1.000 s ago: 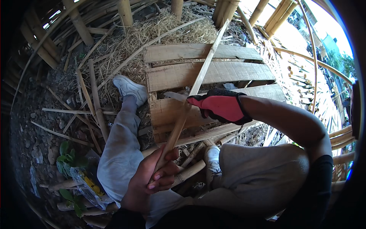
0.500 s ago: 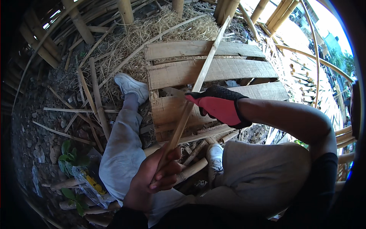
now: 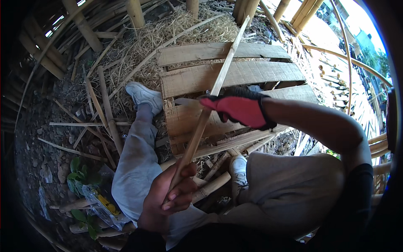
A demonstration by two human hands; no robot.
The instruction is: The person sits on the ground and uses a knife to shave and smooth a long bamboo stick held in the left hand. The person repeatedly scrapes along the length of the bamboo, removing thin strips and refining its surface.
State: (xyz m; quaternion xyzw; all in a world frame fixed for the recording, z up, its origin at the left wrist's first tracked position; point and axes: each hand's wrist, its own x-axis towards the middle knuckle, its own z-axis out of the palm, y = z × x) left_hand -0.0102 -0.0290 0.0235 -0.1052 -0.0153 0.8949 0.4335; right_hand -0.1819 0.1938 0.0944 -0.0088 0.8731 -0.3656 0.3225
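Observation:
A long bamboo strip runs slanting from my lap toward the far side, its far end past the wooden slats. My bare left hand is closed around its near end. My right hand, in a red and black glove, is closed around what looks like a knife; its handle is hidden in the glove. The knife's pale blade sticks out to the left of the strip, crossing it at about mid-length. Beneath both lies a low slatted wooden platform.
My legs straddle the platform, with a white shoe at its left. Curly shavings are heaped behind it. Loose bamboo pieces lie on the left ground, near a plastic bag with something yellow inside. Bamboo posts stand at the back.
My gloved right hand and the knife have shifted slightly away from me along the strip. My left hand keeps its hold, and the strip has barely moved.

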